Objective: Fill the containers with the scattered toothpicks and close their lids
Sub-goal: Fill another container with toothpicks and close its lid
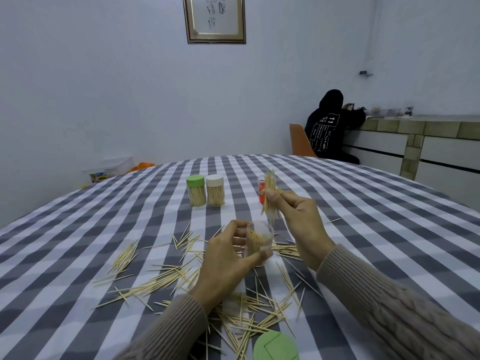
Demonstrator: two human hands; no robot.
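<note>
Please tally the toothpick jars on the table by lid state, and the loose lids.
Closed jars: 2, green-lidded jar and white-lidded jar
Open jars: 2, clear jar and red-tinted jar
Loose lids: 1, green lid
Total: 5

My two forearms enter from the near edge, each in a long beige-brown knitted sleeve. The left sleeve [171, 331] shows fine lengthwise ribbing up to its cuff at the wrist. The right sleeve [384, 302] has a similar ribbed cuff, with a thicker cable-like knit further up. My left hand [228, 261] and right hand [304, 224] are bare.
</note>
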